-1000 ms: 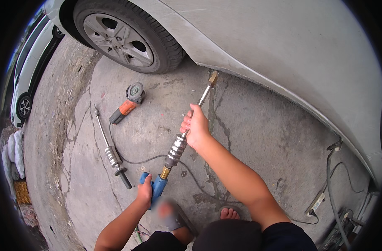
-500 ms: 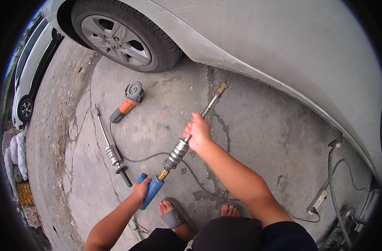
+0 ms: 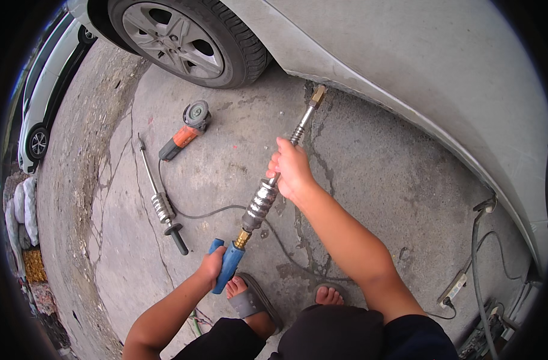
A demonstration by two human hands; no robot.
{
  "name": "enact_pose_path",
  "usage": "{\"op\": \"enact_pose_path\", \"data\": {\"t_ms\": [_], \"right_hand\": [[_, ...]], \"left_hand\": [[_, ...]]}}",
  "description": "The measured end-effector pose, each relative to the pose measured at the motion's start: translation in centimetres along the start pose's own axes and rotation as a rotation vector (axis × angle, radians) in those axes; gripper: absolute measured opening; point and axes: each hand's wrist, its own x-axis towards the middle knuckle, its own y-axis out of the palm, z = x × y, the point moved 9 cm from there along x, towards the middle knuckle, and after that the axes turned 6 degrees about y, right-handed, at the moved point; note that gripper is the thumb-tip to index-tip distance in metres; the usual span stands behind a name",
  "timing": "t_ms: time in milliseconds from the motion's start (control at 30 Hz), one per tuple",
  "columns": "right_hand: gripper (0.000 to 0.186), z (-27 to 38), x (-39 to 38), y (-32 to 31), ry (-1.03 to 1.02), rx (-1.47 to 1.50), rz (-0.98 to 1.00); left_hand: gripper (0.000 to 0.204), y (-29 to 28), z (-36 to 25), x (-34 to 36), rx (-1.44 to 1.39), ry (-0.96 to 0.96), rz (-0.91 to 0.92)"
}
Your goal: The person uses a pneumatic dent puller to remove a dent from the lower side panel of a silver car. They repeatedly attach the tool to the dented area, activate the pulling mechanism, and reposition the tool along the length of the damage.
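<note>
Both hands hold one slide hammer (image 3: 261, 204), slanting up and to the right. My left hand (image 3: 211, 266) is closed round its blue handle (image 3: 229, 267) at the lower end. Higher up, my right hand (image 3: 290, 168) wraps round the metal shaft, just above the ribbed sliding weight. The tool's brass-coloured tip (image 3: 319, 94) is close to the lower edge of the light-coloured car body (image 3: 418, 78); I cannot tell whether they touch.
An orange and black angle grinder (image 3: 185, 133) and a second slide hammer (image 3: 161, 204) lie on the concrete left of my hands. A grey cable (image 3: 295, 261) crosses the ground near my feet. The car wheel (image 3: 181, 43) stands at upper left; a power strip (image 3: 453, 290) lies at right.
Both hands have carried the slide hammer forward and slightly right. Its tip has come nearer the car's lower edge. The grip of each hand looks the same.
</note>
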Motion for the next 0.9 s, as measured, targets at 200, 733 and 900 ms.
{"op": "enact_pose_path", "data": {"t_ms": [200, 733, 900], "right_hand": [[0.023, 0.4, -0.3, 0.2, -0.008, 0.014, 0.017], [0.016, -3.5, -1.8, 0.2, 0.025, -0.246, 0.176], [0.018, -1.6, 0.2, 0.3, 0.053, -0.082, 0.127]], "left_hand": [[0.044, -0.2, 0.2, 0.4, -0.015, -0.003, 0.009], [0.047, -0.4, -1.0, 0.3, -0.021, -0.104, 0.113], [0.063, -0.9, -0.6, -1.3, -0.133, 0.03, -0.041]]}}
